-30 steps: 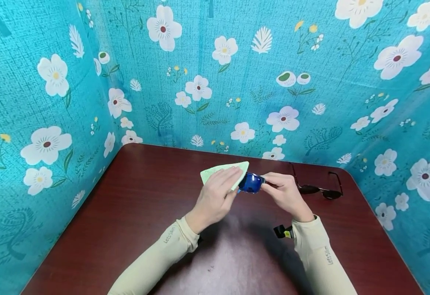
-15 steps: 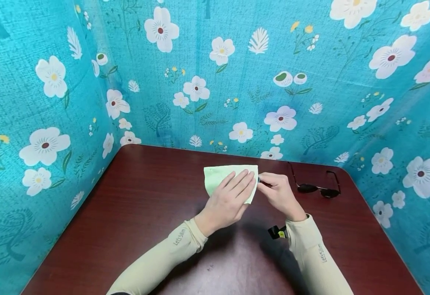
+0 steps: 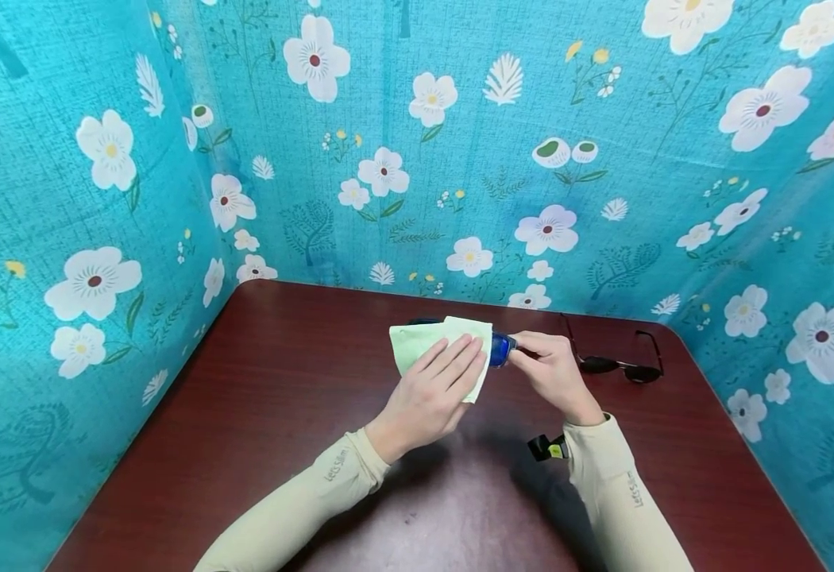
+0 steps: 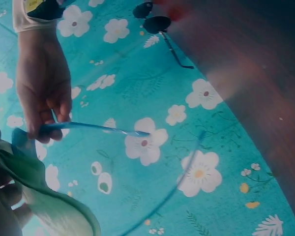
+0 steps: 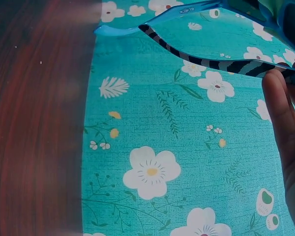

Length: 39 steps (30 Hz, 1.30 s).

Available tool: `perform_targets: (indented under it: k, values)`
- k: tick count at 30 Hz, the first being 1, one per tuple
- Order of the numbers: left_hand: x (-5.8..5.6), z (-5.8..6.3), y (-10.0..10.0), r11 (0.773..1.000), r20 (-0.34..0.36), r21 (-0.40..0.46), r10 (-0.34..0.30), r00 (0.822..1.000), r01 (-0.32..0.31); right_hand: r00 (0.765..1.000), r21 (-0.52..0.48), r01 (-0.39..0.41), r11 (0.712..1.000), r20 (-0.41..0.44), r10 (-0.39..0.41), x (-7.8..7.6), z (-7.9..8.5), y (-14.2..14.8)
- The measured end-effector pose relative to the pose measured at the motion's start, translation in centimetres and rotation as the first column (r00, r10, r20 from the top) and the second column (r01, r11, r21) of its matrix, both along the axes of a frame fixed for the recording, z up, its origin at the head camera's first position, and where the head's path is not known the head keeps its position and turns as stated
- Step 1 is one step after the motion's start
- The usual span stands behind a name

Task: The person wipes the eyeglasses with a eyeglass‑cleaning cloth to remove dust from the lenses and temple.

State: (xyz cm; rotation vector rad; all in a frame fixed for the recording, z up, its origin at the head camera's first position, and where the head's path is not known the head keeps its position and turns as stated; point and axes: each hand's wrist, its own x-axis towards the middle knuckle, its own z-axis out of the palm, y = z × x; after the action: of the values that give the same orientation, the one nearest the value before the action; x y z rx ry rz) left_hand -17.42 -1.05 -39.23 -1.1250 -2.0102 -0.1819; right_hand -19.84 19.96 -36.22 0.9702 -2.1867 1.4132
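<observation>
Near the table's far side, a pale green cloth (image 3: 417, 345) is folded over blue sunglasses (image 3: 500, 349). My left hand (image 3: 420, 393) lays its fingers across the front of the cloth and pinches it against the lenses, hiding most of the frame. The right hand (image 3: 551, 369) pinches the sunglasses at the hinge end of one temple. In the right wrist view the temple (image 5: 221, 65) shows a black-and-grey striped inner side. Both blue temples point back toward me, and one temple (image 4: 96, 127) reaches away from the right fingers in the left wrist view.
A second pair of dark sunglasses (image 3: 639, 373) lies with its temples unfolded on the table, right of the right hand. The dark red-brown table (image 3: 245, 413) ends at a blue flowered curtain (image 3: 388, 119). A black camera mount (image 3: 547, 448) hangs at the right wrist.
The cloth and left hand first slid right across the blue sunglasses, covering the right-hand lens, then moved back left. Part of that lens shows again. The right hand kept its grip.
</observation>
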Motion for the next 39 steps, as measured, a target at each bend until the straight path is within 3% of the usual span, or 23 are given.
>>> perform_targets:
  k: [7,12,23,30,39]
  values:
    - [-0.1,0.3,1.4,0.999,-0.005,0.009,0.052,0.999,-0.052,0.994,0.008,-0.085,0.996,-0.071,0.085,-0.4,-0.5,-0.5]
    - [-0.2,0.4,1.9,0.997,-0.038,-0.013,0.075,0.996,-0.076,0.993,0.01,-0.081,0.997,-0.081,0.082,-0.3,-0.7,-0.7]
    - [-0.4,0.0,0.9,0.999,-0.09,-0.049,-0.005,0.996,0.001,0.997,0.003,-0.071,0.997,-0.042,0.071,0.0,-0.7,0.0]
    - [-0.5,-0.2,0.6,1.0,-0.072,-0.006,-0.008,0.997,0.007,0.999,-0.018,-0.012,1.0,-0.04,0.011,-0.2,-0.7,0.5]
    - [-1.0,0.2,1.8,0.999,-0.07,-0.02,0.028,0.997,-0.03,0.996,-0.026,-0.071,0.997,-0.048,0.07,-0.4,-0.9,-0.1]
